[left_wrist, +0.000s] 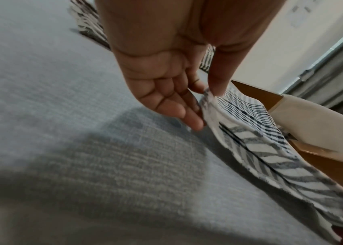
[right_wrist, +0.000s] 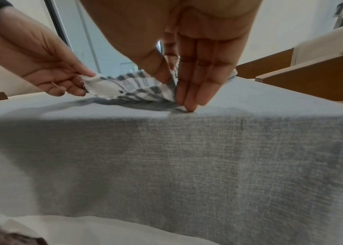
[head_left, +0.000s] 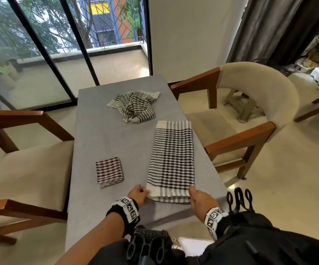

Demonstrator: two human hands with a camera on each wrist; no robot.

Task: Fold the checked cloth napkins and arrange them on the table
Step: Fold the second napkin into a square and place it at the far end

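A long black-and-white checked napkin lies folded lengthwise on the grey table, toward its right side. My left hand pinches its near left corner between thumb and fingers. My right hand pinches the near right corner, thumb on top and straight fingers reaching down to the tablecloth. The near edge is lifted slightly off the table. A small folded dark checked napkin sits to the left. A crumpled checked napkin lies farther back in the middle.
Wooden chairs with cream cushions stand on the left and right of the table. Glass doors are beyond the far end. The table's near edge drops off right under my hands.
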